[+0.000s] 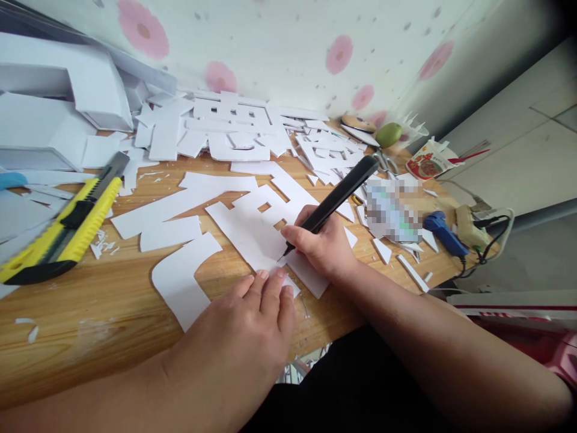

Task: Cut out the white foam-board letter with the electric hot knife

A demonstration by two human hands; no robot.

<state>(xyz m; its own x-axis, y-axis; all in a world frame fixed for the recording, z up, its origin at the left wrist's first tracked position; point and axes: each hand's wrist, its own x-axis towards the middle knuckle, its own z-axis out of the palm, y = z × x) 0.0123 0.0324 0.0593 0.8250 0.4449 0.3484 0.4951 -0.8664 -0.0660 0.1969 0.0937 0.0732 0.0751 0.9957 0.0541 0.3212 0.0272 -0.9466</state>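
Observation:
My right hand (322, 243) is closed round a black pen-shaped craft knife (336, 195), tilted up to the right. Its thin tip meets a white foam board cutout (241, 231) with small rectangular holes, lying on the wooden table (85, 334). My left hand (252, 319) lies flat, its outstretched fingertips on the near edge of the board just below the tip. A curved white piece (180, 282) is left of that hand. Further left, a yellow utility knife (67, 225) appears large, with its blade out.
White cutouts and offcuts (238, 129) pile along the wall. Folded white board shapes (40, 120) stand at back left. Scissors (385, 162), a green fruit (388, 135), a paper cup (428, 157), a blue corded tool (445, 233) and a power strip (471, 225) lie at the right.

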